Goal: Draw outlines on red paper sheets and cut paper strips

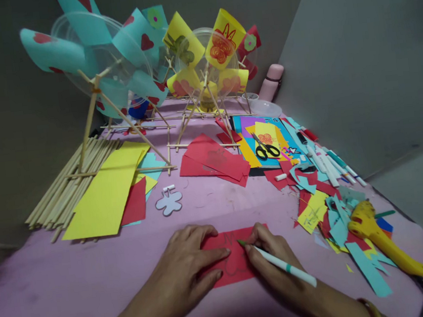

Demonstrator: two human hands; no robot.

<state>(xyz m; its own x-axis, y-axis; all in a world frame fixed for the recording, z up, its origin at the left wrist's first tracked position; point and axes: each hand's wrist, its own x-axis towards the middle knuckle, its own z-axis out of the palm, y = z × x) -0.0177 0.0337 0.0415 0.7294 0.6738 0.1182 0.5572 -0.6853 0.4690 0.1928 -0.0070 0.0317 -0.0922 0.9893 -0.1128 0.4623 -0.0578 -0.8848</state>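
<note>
A red paper [215, 242] lies on the pink table at the front middle, with faint drawn outlines on it. My left hand [187, 265] rests on its left part, fingers apart and pressing it flat. My right hand [270, 253] is closed around a white marker [291, 269] with a green tip, which points at the upper middle of the paper, near the drawn lines. Whether the tip touches the paper cannot be told. Beyond my left hand lies a pale flower-shaped cutout [169, 202] with a small white piece at its top.
Yellow sheets [104, 191] and wooden sticks [65, 185] lie left. Behind stand blue [95, 26] and yellow [224, 37] paper pinwheels on stick frames. Red sheets [213, 158] lie mid-table. Scissors [267, 151], markers [329, 168], scraps [312, 210] and a yellow glue gun [387, 240] are right.
</note>
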